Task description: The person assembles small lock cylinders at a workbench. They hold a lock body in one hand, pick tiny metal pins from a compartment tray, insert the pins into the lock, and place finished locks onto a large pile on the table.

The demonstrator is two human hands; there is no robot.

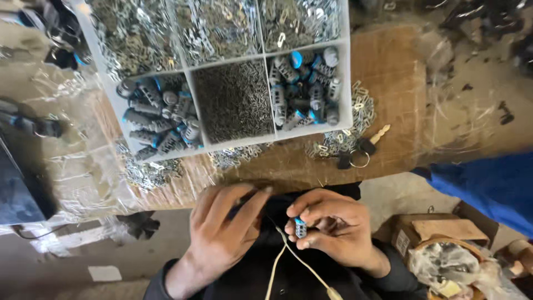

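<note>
My right hand point(333, 230) grips a small grey lock cylinder with a blue end point(300, 226), held upright near my lap. My left hand point(225, 225) hovers beside it with fingers curled and thumb extended toward the right hand; whether it pinches a tiny part is hidden. Both hands sit just below the front edge of the wooden board point(383, 83). A cream cord point(288, 261) hangs between my wrists.
A white divided tray point(344, 83) on the board holds grey-and-blue cylinders point(302, 89) in two compartments, fine pins point(233, 100) in the middle, metal pieces at the back. Loose metal bits point(344, 133) and keys point(361, 150) lie nearby. Cardboard box point(438, 230) at right, blue cloth point(488, 183).
</note>
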